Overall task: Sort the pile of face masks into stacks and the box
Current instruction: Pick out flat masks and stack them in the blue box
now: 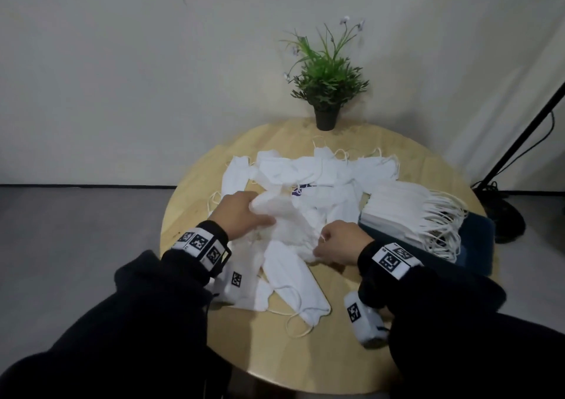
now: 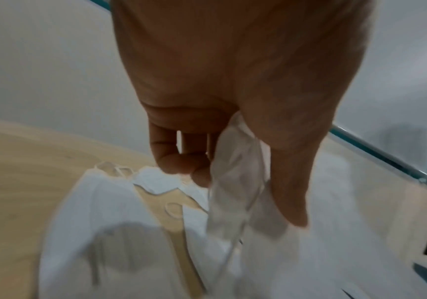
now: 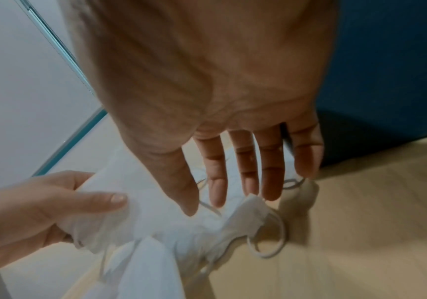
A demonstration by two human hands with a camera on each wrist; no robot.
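My left hand (image 1: 241, 215) grips a crumpled white mask (image 1: 287, 227) at the near middle of the pile; my right hand (image 1: 342, 242) hovers over its other end, fingers loose and spread.

In the left wrist view my fingers (image 2: 181, 161) and thumb curl round the bunched fabric; the right wrist view shows straight fingers (image 3: 217, 178) just above the mask's ear loop (image 3: 271, 242), touching or not I can't tell. Pile of face masks (image 1: 305, 178) is strewn across the round wooden table (image 1: 336, 352). Neat stack (image 1: 406, 212) sits on the blue box (image 1: 477, 242) at my right. Potted plant (image 1: 325, 86) at the far edge.
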